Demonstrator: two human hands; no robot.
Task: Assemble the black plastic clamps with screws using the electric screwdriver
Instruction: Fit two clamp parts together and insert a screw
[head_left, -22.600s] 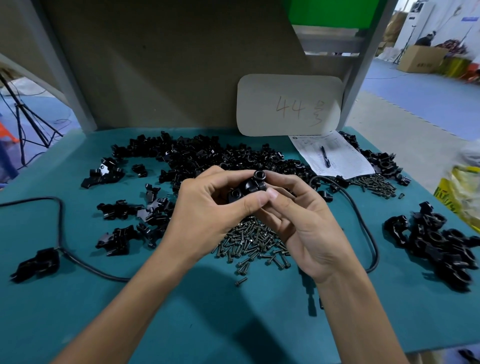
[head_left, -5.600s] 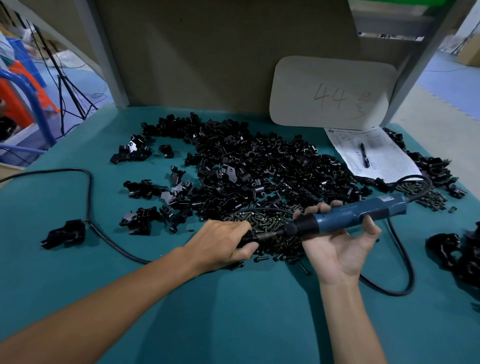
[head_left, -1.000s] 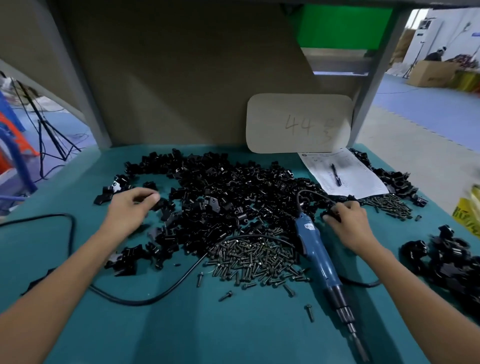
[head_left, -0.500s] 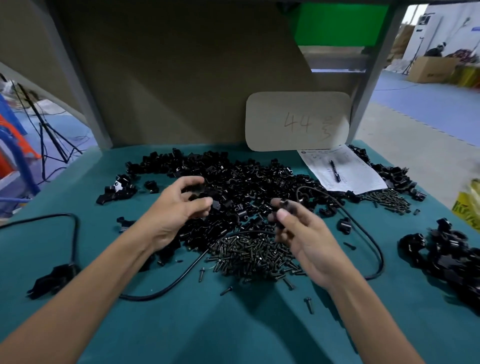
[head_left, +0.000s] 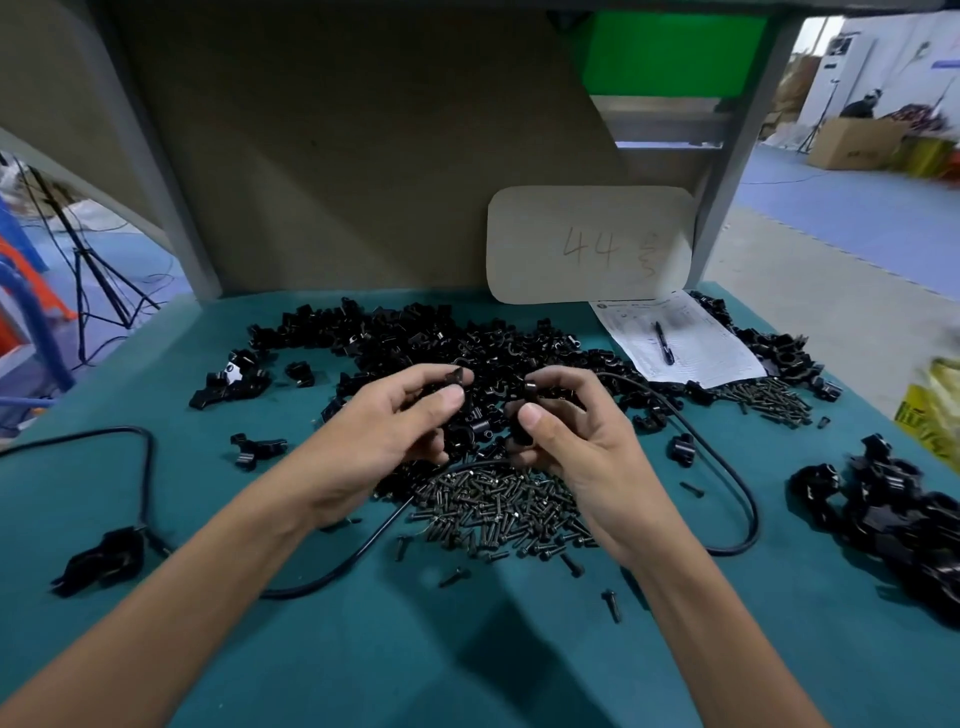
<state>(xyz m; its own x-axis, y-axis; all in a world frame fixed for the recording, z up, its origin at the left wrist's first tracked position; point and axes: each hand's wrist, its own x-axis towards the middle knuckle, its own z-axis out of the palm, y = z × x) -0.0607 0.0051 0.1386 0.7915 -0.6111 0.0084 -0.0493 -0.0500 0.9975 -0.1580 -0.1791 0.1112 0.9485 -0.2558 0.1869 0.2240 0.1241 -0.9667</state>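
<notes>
Fingers (head_left: 441, 404) of the left hand (head_left: 384, 441) pinched one clamp half (head_left: 453, 378), the right hand's (head_left: 576, 447) a second half (head_left: 531, 388), above the pile (head_left: 519, 353) on the counter (head_left: 467, 654); mating them probably needed holes aligned squarely before any screw (head_left: 612, 605).

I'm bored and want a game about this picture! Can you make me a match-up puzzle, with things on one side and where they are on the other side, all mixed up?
Things:
1. pen
2. card marked 44
3. screw pile
4. left hand

Where or how:
A. leans against the back panel
B. grips a black clamp piece
C. lies on the paper sheet
D. heaped on the teal mat

Pairs: 1-C, 2-A, 3-D, 4-B
</notes>
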